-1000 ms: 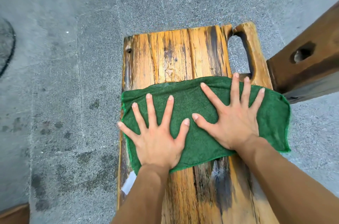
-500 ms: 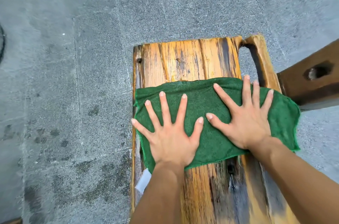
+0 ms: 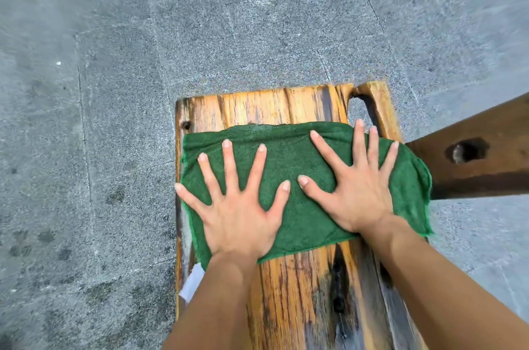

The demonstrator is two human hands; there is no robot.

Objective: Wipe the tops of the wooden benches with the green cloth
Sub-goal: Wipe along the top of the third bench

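Observation:
A green cloth lies spread across the worn yellow-brown wooden bench, close to its far end. My left hand presses flat on the cloth's left half with fingers splayed. My right hand presses flat on the right half, fingertips at the cloth's far edge. The cloth's right end hangs over the bench's right side. Neither hand grips the fabric. The bench top nearer me, behind the cloth, looks dark and wet.
A second, darker wooden bench with a hole in it juts in from the right, close to the cloth's right end. A slot cuts through the first bench's far right corner. Grey stone paving surrounds both. A white tag hangs at the left edge.
Both hands have slid the cloth away from me along the bench, so less bare wood shows between the cloth and the far end. More wet wood shows behind the cloth.

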